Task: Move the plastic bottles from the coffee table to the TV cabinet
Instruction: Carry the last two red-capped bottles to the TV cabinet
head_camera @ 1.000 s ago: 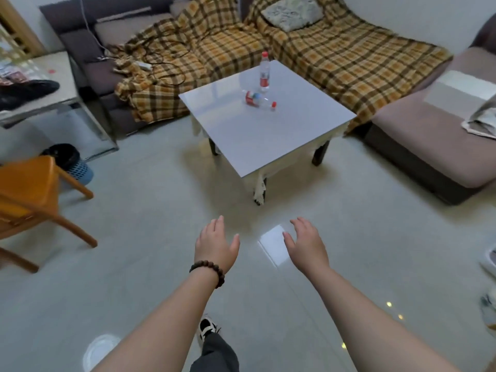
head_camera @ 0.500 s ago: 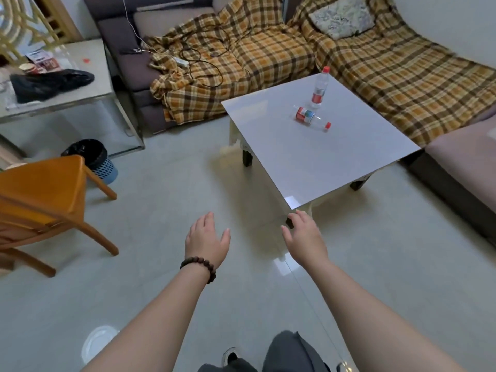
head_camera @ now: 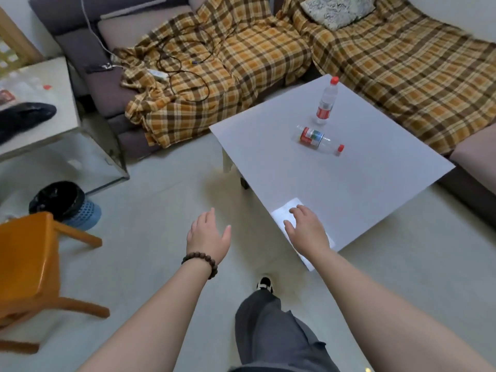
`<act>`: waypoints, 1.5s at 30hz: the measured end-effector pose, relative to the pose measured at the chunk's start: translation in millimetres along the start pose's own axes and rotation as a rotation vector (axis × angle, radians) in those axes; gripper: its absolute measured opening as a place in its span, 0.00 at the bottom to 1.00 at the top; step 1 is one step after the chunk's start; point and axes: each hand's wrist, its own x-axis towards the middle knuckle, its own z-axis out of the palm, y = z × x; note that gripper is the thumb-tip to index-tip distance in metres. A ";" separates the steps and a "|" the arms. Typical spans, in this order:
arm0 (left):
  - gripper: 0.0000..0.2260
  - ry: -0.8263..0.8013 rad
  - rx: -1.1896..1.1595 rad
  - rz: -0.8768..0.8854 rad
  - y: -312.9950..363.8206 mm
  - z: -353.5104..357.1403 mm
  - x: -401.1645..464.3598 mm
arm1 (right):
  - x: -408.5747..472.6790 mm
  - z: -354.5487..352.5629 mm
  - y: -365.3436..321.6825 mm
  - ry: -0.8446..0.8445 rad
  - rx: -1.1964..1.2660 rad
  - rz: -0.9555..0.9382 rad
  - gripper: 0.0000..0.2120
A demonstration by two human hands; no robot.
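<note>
From the head view, the white coffee-table surface (head_camera: 349, 178) sits right of centre, and both plastic bottles are on its far part; the upright bottle (head_camera: 327, 102) stands with its red cap up, and the lying bottle (head_camera: 316, 138) rests on its side just in front of it, cap pointing right, the two close together though whether they touch is hard to tell; the left hand (head_camera: 208, 236) hangs over the floor (head_camera: 150, 210) left of the surface's near corner, fingers spread and loose, holding nothing; the right hand (head_camera: 306, 228) is over that near corner, palm down, fingers loosely parted, also empty, well apart from the bottles; a beaded bracelet (head_camera: 201, 261) circles the left wrist; a plaid blanket (head_camera: 241, 63) covers the sofa at the far side; an orange chair (head_camera: 26, 264) stands at the near left.
</note>
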 end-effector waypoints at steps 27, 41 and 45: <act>0.28 -0.366 0.269 0.734 256.5 -28.6 522.1 | 368.9 -89.1 -15.6 0.310 0.225 0.697 0.21; 0.28 -0.587 0.319 0.831 321.1 20.8 606.1 | 434.6 -86.8 9.2 0.347 0.441 1.058 0.22; 0.29 -0.644 0.289 0.740 336.5 51.5 618.0 | 462.1 -82.0 46.2 0.382 0.624 1.235 0.25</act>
